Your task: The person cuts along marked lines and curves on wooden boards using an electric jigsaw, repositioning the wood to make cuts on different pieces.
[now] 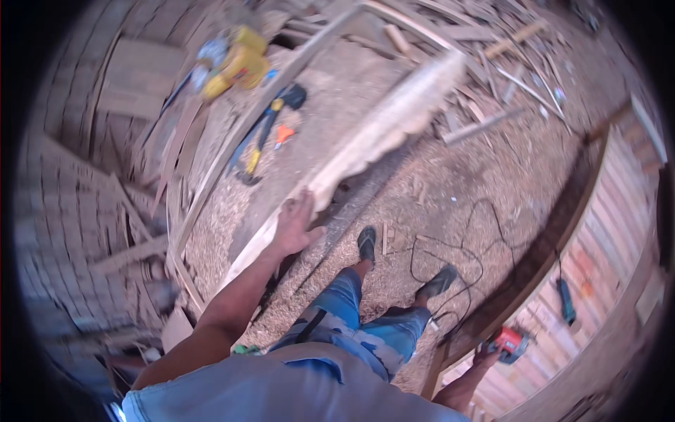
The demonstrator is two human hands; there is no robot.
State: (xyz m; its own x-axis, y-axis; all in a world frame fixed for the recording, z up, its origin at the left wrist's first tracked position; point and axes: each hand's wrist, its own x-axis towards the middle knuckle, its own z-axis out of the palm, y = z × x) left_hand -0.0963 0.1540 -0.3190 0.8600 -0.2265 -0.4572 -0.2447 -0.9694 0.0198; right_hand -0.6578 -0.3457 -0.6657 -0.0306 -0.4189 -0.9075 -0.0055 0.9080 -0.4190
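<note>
One pale board (385,121) runs from eight to one o'clock, its edge already scalloped; whether any shaping remains is unclear. The left hand (294,226) rests on it, grip released; the right hand (486,356), at four o'clock, grasps a red power tool (512,344).

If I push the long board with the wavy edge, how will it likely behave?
The wavy-edged board, under the left hand, looks straight along its length, so it is probably stiff. Its far end appears to meet another wooden piece, which might shift too.
</note>
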